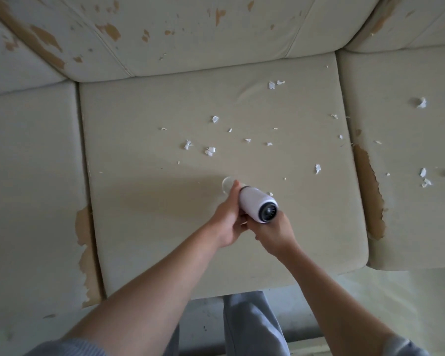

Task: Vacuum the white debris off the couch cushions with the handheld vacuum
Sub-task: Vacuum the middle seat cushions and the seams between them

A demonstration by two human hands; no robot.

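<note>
Both hands clasp the handheld vacuum (257,205) near frame centre. Right hand (274,233) is wrapped round the rear end of the white body, fingers curled under it, grip closed on the vac. Left hand (226,219) closes on the vac's left side, w/ one finger stretched fwd along the barrel toward the clear nozzle (228,185). Nozzle tip sits at or just above the middle seat cushion (165,227); can't tell if it touches. Rear cap of the vac is a dark round disc facing the camera. No brand, label or writing legible on it.

White debris (210,151) lies scattered over the centre and upper right of the middle cushion, beyond the nozzle; one scrap (270,194) sits just beside the vac body on its right. More bits on the right seat cushion (409,227), at frame right. Left seat cushion (31,188) looks mostly free of scraps. Cream couch covering is peeling, tan patches at cushion edges and across the back cushions (190,34), top of frame. Grey-blue trouser leg (249,327) and floor at bottom centre.
</note>
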